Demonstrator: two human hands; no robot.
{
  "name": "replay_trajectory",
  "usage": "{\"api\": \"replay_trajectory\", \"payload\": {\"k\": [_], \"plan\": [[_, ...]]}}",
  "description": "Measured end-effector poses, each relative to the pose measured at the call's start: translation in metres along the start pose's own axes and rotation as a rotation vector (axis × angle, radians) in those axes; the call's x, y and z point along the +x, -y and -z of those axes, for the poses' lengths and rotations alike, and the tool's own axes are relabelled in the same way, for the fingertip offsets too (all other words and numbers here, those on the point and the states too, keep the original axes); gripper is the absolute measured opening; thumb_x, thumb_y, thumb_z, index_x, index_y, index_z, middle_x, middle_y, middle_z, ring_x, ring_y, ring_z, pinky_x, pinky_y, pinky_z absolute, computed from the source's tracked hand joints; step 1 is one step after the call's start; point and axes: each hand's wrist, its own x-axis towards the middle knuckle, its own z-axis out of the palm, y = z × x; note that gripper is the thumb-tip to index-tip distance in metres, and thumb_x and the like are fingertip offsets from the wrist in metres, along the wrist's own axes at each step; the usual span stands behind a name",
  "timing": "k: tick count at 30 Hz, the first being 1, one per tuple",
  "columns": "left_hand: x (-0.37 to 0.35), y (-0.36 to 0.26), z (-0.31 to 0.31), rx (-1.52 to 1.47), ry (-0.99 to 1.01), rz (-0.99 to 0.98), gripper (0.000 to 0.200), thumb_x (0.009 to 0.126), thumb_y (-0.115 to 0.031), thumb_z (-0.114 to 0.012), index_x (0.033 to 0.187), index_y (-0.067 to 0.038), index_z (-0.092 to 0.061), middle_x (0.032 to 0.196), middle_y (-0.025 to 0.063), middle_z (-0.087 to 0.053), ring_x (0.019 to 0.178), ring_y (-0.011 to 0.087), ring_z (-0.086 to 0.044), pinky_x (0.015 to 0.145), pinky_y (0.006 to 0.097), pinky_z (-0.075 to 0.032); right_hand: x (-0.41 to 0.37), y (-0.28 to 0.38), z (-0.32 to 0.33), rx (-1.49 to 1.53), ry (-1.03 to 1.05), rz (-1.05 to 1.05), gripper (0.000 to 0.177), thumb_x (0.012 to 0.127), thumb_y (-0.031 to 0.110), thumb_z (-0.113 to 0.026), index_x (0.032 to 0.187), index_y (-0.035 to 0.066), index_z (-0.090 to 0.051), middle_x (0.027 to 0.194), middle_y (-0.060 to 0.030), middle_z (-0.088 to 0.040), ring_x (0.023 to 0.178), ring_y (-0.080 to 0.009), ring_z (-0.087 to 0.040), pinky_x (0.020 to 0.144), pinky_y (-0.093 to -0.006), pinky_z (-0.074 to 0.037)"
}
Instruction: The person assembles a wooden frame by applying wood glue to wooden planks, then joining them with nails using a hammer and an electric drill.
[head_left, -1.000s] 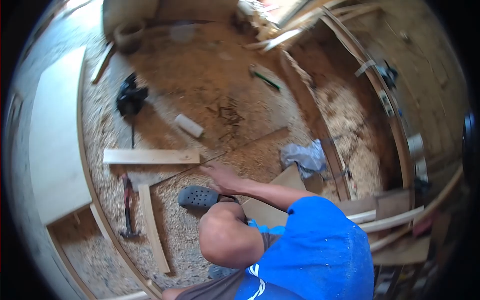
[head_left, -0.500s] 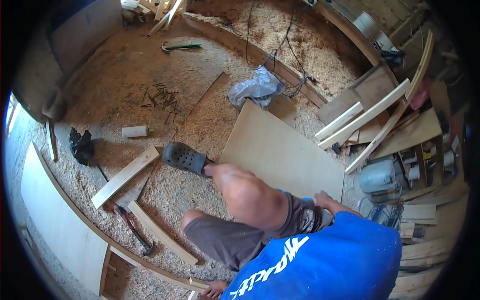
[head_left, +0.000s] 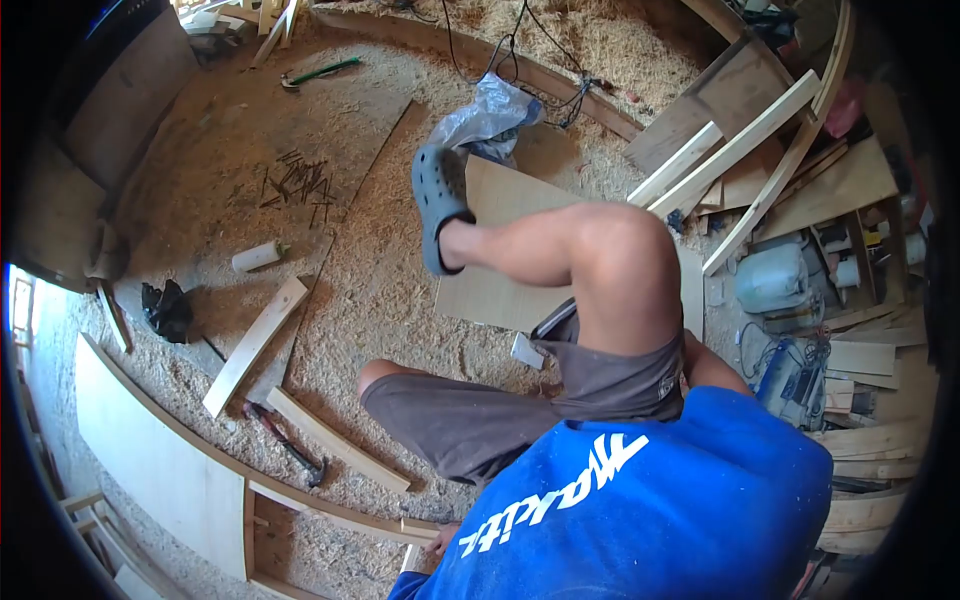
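At the bottom, my left hand is closed around the near end of a curved wooden frame, its fingers partly hidden by my blue sleeve. A pale plywood panel covers part of this frame. My right forearm goes down behind my raised knee, and that hand is hidden. Beneath my lifted leg lies a plywood sheet on the sawdust. A claw hammer and a straight wooden strip lie beside the frame. Farther off is a short board.
A white bottle, a black plastic bag and a pile of nails or rods lie ahead. A clear plastic bag touches the sheet's far side. Long wooden strips lean at right, near a plastic jug.
My right leg has lifted, its foot swinging up and right over the plywood sheet. My right hand, earlier seen on the sheet, is now behind the knee. The view has shifted slightly.
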Motion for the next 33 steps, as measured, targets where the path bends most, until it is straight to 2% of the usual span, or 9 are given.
{"api": "replay_trajectory", "payload": {"k": [4, 10, 16, 19, 20, 24, 27, 31, 33], "plan": [[0.0, -0.01, 0.009, 0.01, 0.006, 0.03, 0.087, 0.089, -0.036, -0.072, 0.156, 0.0, -0.031, 0.148, 0.026, -0.048, 0.132, 0.0444, -0.052, 0.108, 0.0502, -0.044, 0.022, -0.069, -0.017, 0.15, -0.221, -0.206, 0.028, 0.091, 0.022, -0.062, 0.107, -0.001, -0.068, 0.099, -0.0215, -0.068, 0.093, -0.04, -0.065, 0.087, -0.0453, -0.053], [-0.004, -0.018, 0.008, -0.007, 0.009, 0.095, 0.087, 0.089, -0.036, -0.071, 0.157, 0.0, -0.03, 0.147, 0.0262, -0.049, 0.131, 0.0444, -0.053, 0.107, 0.0499, -0.044, 0.033, -0.113, -0.072, 0.256, -0.161, -0.26, 0.032, 0.09, 0.029, -0.065, 0.105, 0.001, -0.07, 0.101, -0.0222, -0.07, 0.095, -0.0412, -0.067, 0.087, -0.0468, -0.054], [-0.011, -0.025, 0.005, 0.014, -0.009, 0.212, 0.087, 0.089, -0.037, -0.07, 0.157, 0.0, -0.029, 0.147, 0.0263, -0.05, 0.131, 0.0444, -0.053, 0.107, 0.0496, -0.045, 0.075, -0.163, -0.068, 0.176, -0.101, -0.175, 0.037, 0.089, 0.036, -0.067, 0.103, 0.002, -0.071, 0.104, -0.023, -0.071, 0.096, -0.0425, -0.068, 0.088, -0.0482, -0.054], [-0.018, -0.038, 0.003, 0.039, -0.023, 0.309, 0.087, 0.09, -0.037, -0.069, 0.157, 0.0, -0.029, 0.146, 0.0264, -0.05, 0.131, 0.0444, -0.053, 0.107, 0.0495, -0.045, 0.136, -0.216, -0.042, 0.017, -0.227, 0.044, 0.039, 0.088, 0.04, -0.069, 0.102, 0.003, -0.072, 0.105, -0.0233, -0.072, 0.097, -0.0431, -0.068, 0.088, -0.0489, -0.055], [-0.019, -0.041, 0.002, 0.062, -0.042, 0.343, 0.087, 0.09, -0.037, -0.069, 0.157, 0.0, -0.029, 0.146, 0.0264, -0.05, 0.131, 0.0444, -0.053, 0.107, 0.0495, -0.045, 0.153, -0.208, -0.013, -0.053, -0.335, 0.167, 0.04, 0.088, 0.041, -0.069, 0.102, 0.003, -0.072, 0.105, -0.0234, -0.072, 0.097, -0.0433, -0.068, 0.088, -0.0492, -0.055], [0.002, -0.079, 0.002, 0.207, -0.235, 0.543, 0.087, 0.09, -0.037, -0.068, 0.157, 0.0, -0.028, 0.146, 0.0265, -0.05, 0.13, 0.0444, -0.054, 0.106, 0.0493, -0.045, 0.231, -0.12, 0.138, 0.111, -0.504, -0.105, 0.049, 0.09, 0.047, -0.07, 0.102, -0.001, -0.071, 0.101, -0.0275, -0.071, 0.1, -0.044, -0.068, 0.091, -0.0487, -0.054], [0.02, -0.111, -0.006, 0.368, -0.585, 0.634, 0.087, 0.09, -0.037, -0.067, 0.157, 0.0, -0.028, 0.145, 0.0265, -0.051, 0.13, 0.0444, -0.054, 0.106, 0.0491, -0.045, 0.318, -0.052, 0.227, 0.744, -0.496, -0.136, 0.065, 0.09, 0.06, -0.069, 0.108, -0.002, -0.069, 0.092, -0.0138, -0.069, 0.069, -0.0209, -0.07, 0.051, -0.0352, -0.056], [0.01, -0.153, -0.037, 0.626, -1.041, 0.182, 0.069, 0.094, -0.032, -0.066, 0.147, 0.005, -0.042, 0.123, 0.0265, -0.064, 0.111, 0.0427, -0.063, 0.098, 0.0458, -0.05, 0.475, 0.0, 0.286, 1.098, -0.614, -0.176, 0.081, 0.085, 0.054, -0.079, 0.14, 0.001, -0.049, 0.101, -0.012, -0.071, 0.067, -0.0216, -0.069, 0.048, -0.0307, -0.056], [0.003, -0.171, -0.046, 0.616, -0.957, 0.01, 0.066, 0.094, -0.03, -0.065, 0.146, 0.005, -0.043, 0.123, 0.0262, -0.064, 0.111, 0.042, -0.063, 0.097, 0.045, -0.05, 0.529, 0.013, 0.302, 1.259, -0.552, -0.088, 0.077, 0.085, 0.051, -0.08, 0.139, 0.004, -0.051, 0.106, -0.0118, -0.069, 0.071, -0.0206, -0.07, 0.049, -0.0335, -0.056]]}}
